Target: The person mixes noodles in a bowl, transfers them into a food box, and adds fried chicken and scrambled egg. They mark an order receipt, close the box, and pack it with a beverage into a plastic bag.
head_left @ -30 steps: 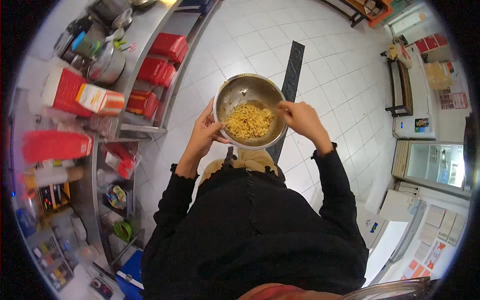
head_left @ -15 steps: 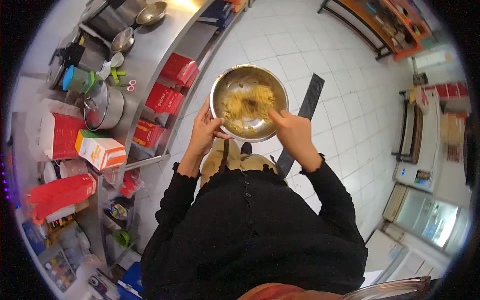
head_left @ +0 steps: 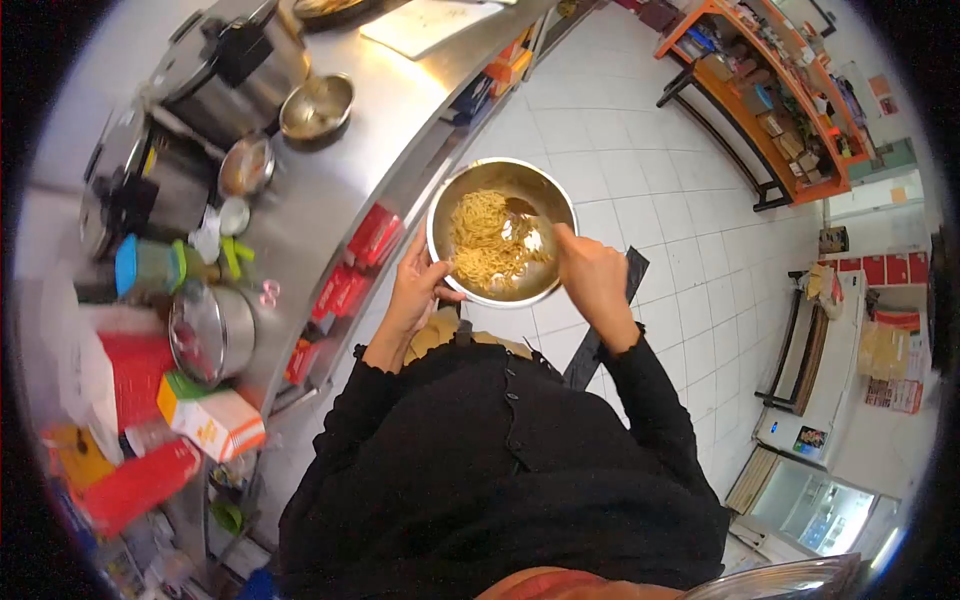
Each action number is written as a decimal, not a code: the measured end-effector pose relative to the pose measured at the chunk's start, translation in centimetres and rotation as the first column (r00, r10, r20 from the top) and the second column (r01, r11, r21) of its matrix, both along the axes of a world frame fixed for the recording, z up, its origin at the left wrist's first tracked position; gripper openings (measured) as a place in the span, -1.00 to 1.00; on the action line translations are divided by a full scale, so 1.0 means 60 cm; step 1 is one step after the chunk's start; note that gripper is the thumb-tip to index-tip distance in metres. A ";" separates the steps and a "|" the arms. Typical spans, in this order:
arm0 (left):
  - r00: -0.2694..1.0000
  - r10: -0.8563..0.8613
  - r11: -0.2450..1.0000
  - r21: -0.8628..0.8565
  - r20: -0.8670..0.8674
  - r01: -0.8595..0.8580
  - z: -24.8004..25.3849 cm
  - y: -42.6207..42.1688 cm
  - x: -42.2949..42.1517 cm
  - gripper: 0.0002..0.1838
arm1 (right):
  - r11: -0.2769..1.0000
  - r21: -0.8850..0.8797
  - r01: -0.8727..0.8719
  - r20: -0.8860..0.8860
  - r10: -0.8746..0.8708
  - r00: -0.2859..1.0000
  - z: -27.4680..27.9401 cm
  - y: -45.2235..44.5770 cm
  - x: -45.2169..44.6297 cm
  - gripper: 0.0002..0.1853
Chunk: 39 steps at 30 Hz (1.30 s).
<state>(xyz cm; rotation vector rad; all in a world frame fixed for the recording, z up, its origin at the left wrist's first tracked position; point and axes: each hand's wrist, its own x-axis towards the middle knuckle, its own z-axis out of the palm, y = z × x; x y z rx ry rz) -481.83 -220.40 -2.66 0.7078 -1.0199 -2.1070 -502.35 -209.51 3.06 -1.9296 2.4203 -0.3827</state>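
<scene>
A steel bowl (head_left: 545, 280) is held in front of my body, with yellow noodles (head_left: 485, 235) mostly at its left and lower side. My left hand (head_left: 415, 290) grips the bowl's left rim, thumb over the edge and fingers beneath. At the right rim, my right hand (head_left: 595, 275) is closed, its fingertips reaching into the bowl. Whatever it pinches is too small or hidden to make out; a shiny patch shows in the bowl beside the fingers.
On the left, a steel counter (head_left: 375, 140) carries a lidded pot (head_left: 215, 335), a small steel bowl (head_left: 317, 108) and an orange-white box (head_left: 210, 415). Red boxes sit on the shelf below. Orange shelving (head_left: 780, 130) stands at the back right, and a dark strip crosses the tiled floor.
The view has shifted toward the counter's far end, showing more of it. The noodles have been moved about in the bowl. My left hand has kept its grip; my right hand remains closed.
</scene>
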 end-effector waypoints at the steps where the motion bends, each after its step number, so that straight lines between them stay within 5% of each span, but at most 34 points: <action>1: 0.999 -0.034 0.999 0.001 0.013 0.034 0.009 -0.025 -0.023 -0.18 | 0.998 -0.043 -0.044 -0.001 0.044 0.999 -0.018 -0.025 -0.012 -0.82; 3: 0.996 -0.090 0.996 0.004 0.019 0.090 0.007 -0.074 -0.060 -0.15 | 0.995 -0.028 -0.097 0.035 0.098 0.995 -0.008 -0.052 -0.020 -0.83; 7: 0.988 -0.154 0.988 0.013 0.024 0.154 -0.003 -0.156 -0.125 -0.16 | 0.955 0.163 0.246 0.013 -0.252 0.968 -0.001 -0.091 -0.104 -0.84; 11: 0.974 -0.215 0.976 -0.009 0.073 0.217 -0.027 -0.222 -0.209 -0.17 | 0.997 0.038 0.071 0.117 -0.075 0.990 -0.045 -0.149 -0.139 -0.89; 15: 0.970 -0.218 0.976 0.020 0.105 0.217 -0.014 -0.294 -0.300 -0.18 | 0.935 0.188 0.300 0.117 -0.325 0.939 -0.021 -0.212 -0.251 -0.89; 19: 0.969 -0.232 0.972 -0.013 0.078 0.234 -0.021 -0.365 -0.425 -0.16 | 0.995 0.081 0.063 0.278 -0.083 0.957 -0.032 -0.289 -0.349 -0.88; 22: 0.977 -0.205 0.975 -0.073 0.063 0.209 0.005 -0.421 -0.513 -0.15 | 0.994 0.046 0.097 0.288 -0.106 0.952 -0.007 -0.335 -0.479 -0.87; 26: 0.980 -0.174 0.980 -0.080 0.101 0.182 0.000 -0.502 -0.611 -0.17 | 0.975 -0.022 0.220 -0.078 -0.221 0.972 -0.025 -0.436 -0.629 -0.88; 30: 0.989 -0.062 0.996 -0.059 0.138 0.071 -0.004 -0.563 -0.678 -0.17 | 0.992 0.121 -0.020 0.033 0.016 0.999 -0.031 -0.520 -0.715 -0.85; 34: 0.987 0.061 0.994 -0.096 0.146 -0.048 -0.030 -0.629 -0.756 -0.18 | 0.926 0.347 -0.147 0.349 0.017 0.937 -0.065 -0.650 -0.790 -0.84; 36: 0.986 0.105 0.992 -0.079 0.128 -0.095 -0.042 -0.681 -0.789 -0.18 | 0.895 0.373 -0.246 0.568 -0.011 0.823 -0.099 -0.730 -0.835 -0.81; 39: 0.988 0.133 0.990 -0.045 0.072 -0.130 -0.056 -0.760 -0.831 -0.17 | 0.952 0.209 -0.225 0.896 -0.094 0.435 -0.156 -0.822 -0.894 -0.77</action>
